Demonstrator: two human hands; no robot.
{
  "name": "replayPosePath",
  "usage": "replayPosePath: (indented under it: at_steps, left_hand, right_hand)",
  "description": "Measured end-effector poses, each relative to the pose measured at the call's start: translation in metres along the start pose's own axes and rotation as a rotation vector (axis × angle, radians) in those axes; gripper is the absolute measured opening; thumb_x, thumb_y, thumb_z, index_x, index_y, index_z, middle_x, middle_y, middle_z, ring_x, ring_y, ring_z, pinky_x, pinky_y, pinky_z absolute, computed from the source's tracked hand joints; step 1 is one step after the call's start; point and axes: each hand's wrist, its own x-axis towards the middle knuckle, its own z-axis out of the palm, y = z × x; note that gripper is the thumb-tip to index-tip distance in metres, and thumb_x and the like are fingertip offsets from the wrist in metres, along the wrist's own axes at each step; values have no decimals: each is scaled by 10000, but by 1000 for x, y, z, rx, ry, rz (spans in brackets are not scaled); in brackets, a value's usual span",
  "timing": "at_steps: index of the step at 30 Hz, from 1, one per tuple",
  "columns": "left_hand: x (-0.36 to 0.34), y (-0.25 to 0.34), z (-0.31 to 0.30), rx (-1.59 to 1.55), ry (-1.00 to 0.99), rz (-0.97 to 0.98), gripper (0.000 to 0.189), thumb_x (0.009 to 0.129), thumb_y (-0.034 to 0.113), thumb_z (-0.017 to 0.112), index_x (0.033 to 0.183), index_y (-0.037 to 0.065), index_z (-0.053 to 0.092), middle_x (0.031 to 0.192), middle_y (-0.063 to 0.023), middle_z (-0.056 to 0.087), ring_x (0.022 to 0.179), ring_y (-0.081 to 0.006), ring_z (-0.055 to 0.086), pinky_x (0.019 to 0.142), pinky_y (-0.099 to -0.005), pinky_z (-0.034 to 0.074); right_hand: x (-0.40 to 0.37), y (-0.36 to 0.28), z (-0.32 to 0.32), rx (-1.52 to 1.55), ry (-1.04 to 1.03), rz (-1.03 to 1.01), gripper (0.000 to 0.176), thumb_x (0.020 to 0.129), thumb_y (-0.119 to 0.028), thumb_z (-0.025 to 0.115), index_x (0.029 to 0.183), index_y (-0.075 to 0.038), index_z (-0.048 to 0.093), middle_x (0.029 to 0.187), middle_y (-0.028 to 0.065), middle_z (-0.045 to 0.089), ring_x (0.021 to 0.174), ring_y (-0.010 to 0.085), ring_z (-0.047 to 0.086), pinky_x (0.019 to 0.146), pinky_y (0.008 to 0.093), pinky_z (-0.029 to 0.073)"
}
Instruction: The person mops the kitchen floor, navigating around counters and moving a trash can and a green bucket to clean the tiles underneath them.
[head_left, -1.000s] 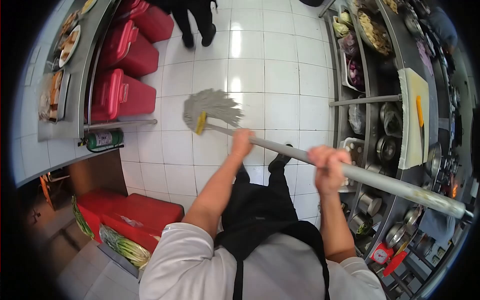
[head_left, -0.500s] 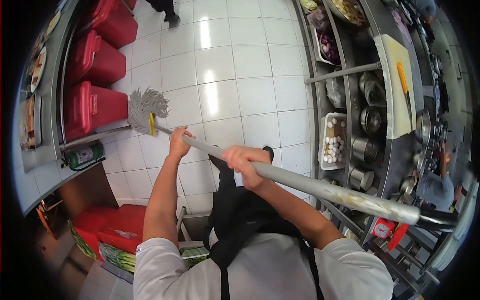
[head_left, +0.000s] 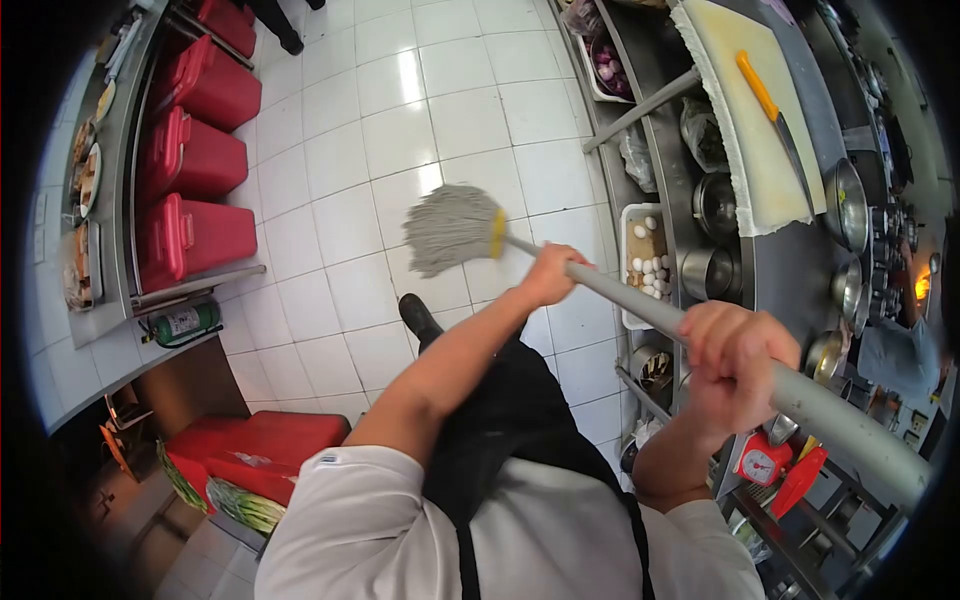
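I hold a mop with both hands. Its grey string head (head_left: pixel 449 228) with a yellow clamp rests on the white tiled floor (head_left: pixel 340 150) ahead of me. My left hand (head_left: pixel 549 274) grips the grey handle (head_left: pixel 640 305) low down, near the head. My right hand (head_left: pixel 737 362) grips the same handle higher up, close to my body. One of my black shoes (head_left: pixel 417 316) shows just behind the mop head.
Red lidded bins (head_left: pixel 190 235) line the left under a steel counter with plates; a green extinguisher (head_left: pixel 180 322) lies nearby. At right, steel shelves hold pots, an egg tray (head_left: pixel 645 262) and a cutting board with a knife (head_left: pixel 760 95). Another person's feet (head_left: pixel 285 38) stand far back.
The mop head has swung from the left, near the red bins, to the middle of the floor toward the right shelves. Both hands kept their grip and moved right.
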Motion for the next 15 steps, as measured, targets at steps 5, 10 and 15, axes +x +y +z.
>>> replayPosePath:
  at_steps: [5, 10, 15]
  left_hand:
    - [41, 27, 73, -1, -308, 44, 260, 848, 242, 677, 718, 22, 628, 772, -208, 645, 792, -409, 622, 768, -458, 478]
    - [22, 36, 86, -68, -277, 45, 290, 853, 267, 682, 705, 24, 627, 738, -218, 632, 769, -428, 608, 702, -460, 487]
    - [-46, 20, 30, 30, -106, 57, 287, 860, 253, 671, 691, 25, 627, 731, -201, 638, 765, -417, 610, 704, -481, 483]
  right_hand:
    - [-2, -2, -28, -163, 69, -44, 219, 878, -65, 563, 686, -23, 469, 546, 65, 459, 482, 151, 425, 538, 354, 420]
    - [-17, -6, -35, -115, 33, -61, 196, 863, -73, 585, 704, -30, 478, 548, 59, 460, 484, 148, 411, 556, 356, 432]
    - [-44, -16, 3, -36, -164, -45, 207, 858, -130, 565, 690, -84, 454, 528, 14, 443, 474, 133, 418, 554, 326, 432]
